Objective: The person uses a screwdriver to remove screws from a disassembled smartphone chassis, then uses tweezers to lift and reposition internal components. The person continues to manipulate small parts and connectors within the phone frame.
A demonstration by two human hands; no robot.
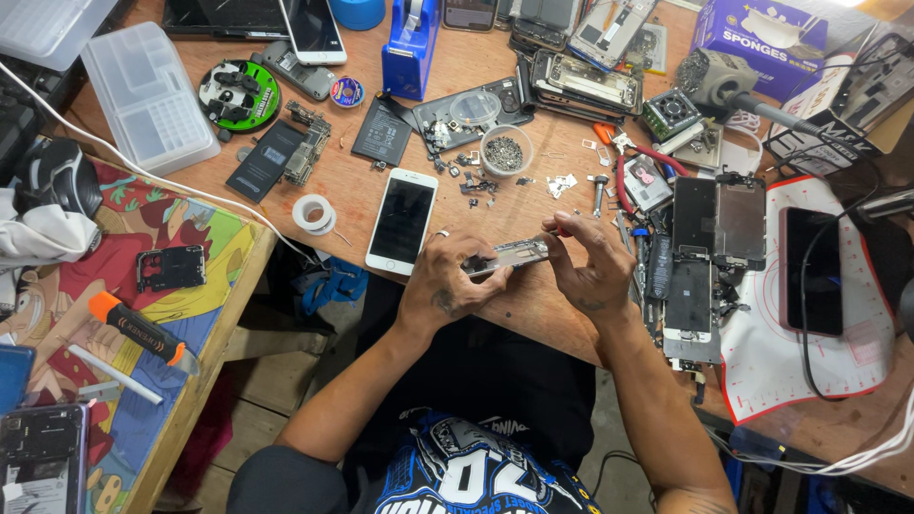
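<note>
Both hands closed around phone frame

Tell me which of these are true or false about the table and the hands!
1. Both hands hold a phone frame. True: the left hand and right hand grip it together.
2. The white phone lies screen up. True.
3. The tape holder is red. False: it is blue.
4. The small round cup holds water. False: it holds tiny dark bits, probably screws.
5. The orange-handled knife is in the right hand. False: it lies on the colourful mat.
</note>
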